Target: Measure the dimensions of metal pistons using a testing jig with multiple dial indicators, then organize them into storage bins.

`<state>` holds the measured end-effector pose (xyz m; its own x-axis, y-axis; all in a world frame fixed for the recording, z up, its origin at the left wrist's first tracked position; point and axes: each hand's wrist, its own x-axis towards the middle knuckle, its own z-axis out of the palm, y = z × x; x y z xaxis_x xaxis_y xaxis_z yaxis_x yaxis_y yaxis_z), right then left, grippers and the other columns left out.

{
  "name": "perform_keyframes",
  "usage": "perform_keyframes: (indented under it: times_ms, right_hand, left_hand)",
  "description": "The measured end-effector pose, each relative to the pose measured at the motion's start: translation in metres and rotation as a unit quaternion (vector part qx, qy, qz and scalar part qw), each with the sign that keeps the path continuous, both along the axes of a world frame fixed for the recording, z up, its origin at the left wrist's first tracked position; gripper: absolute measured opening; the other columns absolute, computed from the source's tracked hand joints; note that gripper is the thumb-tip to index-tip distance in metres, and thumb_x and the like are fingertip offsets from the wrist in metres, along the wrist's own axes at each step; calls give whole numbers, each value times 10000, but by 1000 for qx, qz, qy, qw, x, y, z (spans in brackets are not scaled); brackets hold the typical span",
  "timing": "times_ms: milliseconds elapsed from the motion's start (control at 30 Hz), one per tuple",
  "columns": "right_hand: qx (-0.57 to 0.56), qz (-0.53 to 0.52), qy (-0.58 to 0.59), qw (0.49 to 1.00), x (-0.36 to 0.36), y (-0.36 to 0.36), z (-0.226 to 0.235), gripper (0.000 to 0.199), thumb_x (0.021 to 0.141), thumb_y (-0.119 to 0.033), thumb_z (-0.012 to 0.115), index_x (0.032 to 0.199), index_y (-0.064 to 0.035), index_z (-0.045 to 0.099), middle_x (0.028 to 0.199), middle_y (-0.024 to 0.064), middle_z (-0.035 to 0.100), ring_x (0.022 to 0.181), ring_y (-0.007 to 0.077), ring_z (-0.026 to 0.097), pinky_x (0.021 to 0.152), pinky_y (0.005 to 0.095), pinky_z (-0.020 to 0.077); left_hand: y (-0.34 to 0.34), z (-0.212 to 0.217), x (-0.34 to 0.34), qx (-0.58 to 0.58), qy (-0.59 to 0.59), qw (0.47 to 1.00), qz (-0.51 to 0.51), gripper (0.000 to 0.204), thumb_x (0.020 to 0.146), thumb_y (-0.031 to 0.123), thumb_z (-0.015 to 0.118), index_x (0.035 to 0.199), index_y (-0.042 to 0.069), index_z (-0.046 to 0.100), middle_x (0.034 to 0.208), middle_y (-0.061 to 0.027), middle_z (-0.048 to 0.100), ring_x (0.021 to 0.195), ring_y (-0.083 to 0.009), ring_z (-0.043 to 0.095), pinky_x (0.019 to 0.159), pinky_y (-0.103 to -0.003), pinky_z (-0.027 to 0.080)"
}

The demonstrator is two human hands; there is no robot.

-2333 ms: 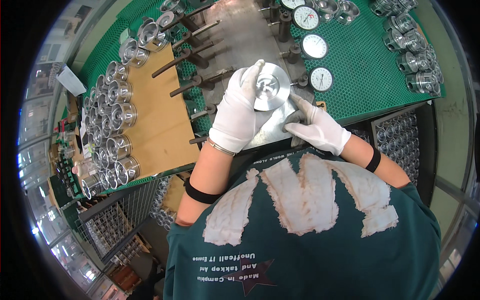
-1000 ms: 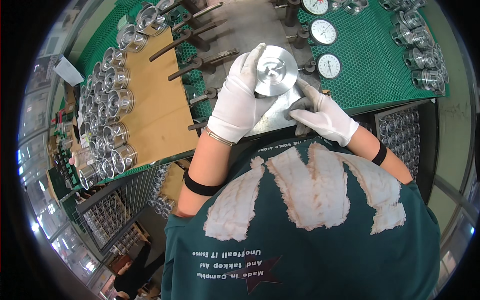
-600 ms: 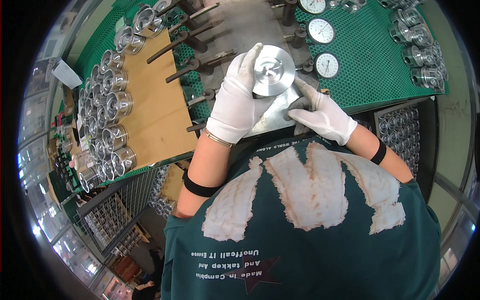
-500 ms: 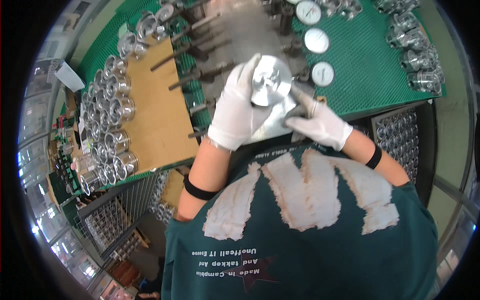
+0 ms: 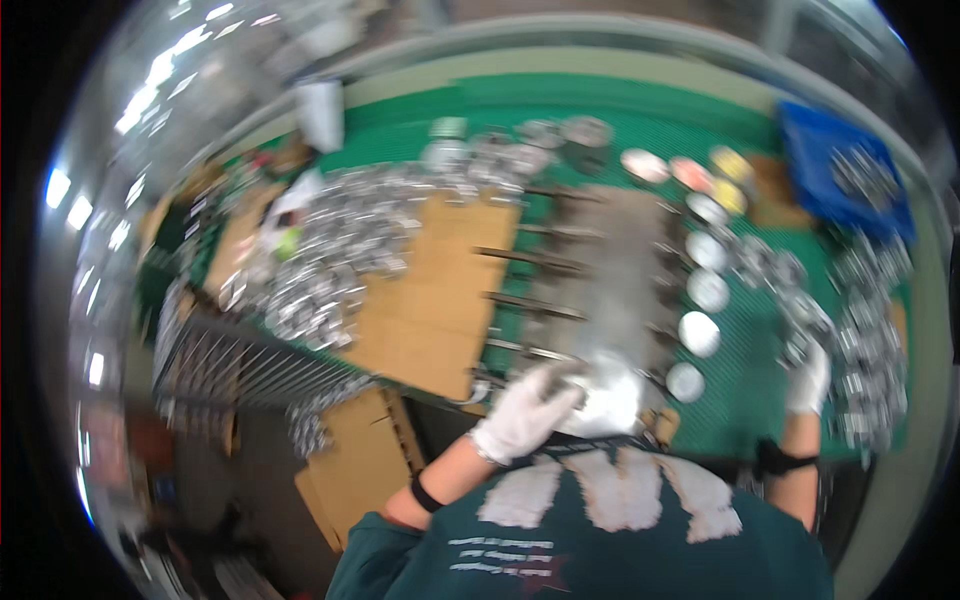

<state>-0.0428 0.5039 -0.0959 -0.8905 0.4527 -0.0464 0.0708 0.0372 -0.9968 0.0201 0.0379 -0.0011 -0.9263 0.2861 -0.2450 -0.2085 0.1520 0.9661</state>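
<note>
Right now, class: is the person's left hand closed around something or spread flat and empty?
Closed: the gloved left hand curls its fingers over a shiny metal part at the workbench edge; blur hides the exact grip.

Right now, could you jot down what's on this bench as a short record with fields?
view: blurred, details uncertain
left hand: white glove, resting on a shiny round metal part near the body
right hand: white glove, reaching out to shiny metal parts on the right
surface: green mat
middle: grey metal plate with rods at its side
left: cardboard sheet, more metal parts
far right: blue tray
</note>
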Motion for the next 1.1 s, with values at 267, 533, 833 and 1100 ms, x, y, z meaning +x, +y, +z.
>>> perform_keyframes:
  times_ms: [267,533,833,1100]
  right_hand:
    - [-204,23,-81,975,-163,164,-186,554,949,-222,570,1474,-123,425,1412,105,509,1242,292,515,984,417,471]
    - [-267,76,-76,958,-231,293,-285,582,945,-162,585,1495,-147,396,1411,105,505,1237,295,524,996,385,472]
    - [99,98,94,986,-145,285,-232,547,981,-171,576,1486,-70,391,1439,125,472,1276,286,498,1064,359,428]
    - [-167,-63,-74,981,-20,135,-191,469,979,-228,539,1353,52,502,1214,162,597,1078,297,580,987,376,462]
  left_hand:
    - [7,-15,61,-73,9,979,191,344,1007,180,531,1288,-16,562,1155,-95,666,983,-154,649,891,-298,521]
    - [2,1,82,-137,-8,970,199,356,989,237,547,1272,29,605,1111,-89,686,905,-157,660,849,-310,528]
    - [-25,-3,63,-94,1,989,115,369,997,235,541,1299,27,587,1204,-96,672,1038,-180,650,933,-314,508]
    - [-104,-18,37,-250,67,953,159,443,927,258,630,1293,15,582,1145,-154,684,980,-223,682,892,-341,536]
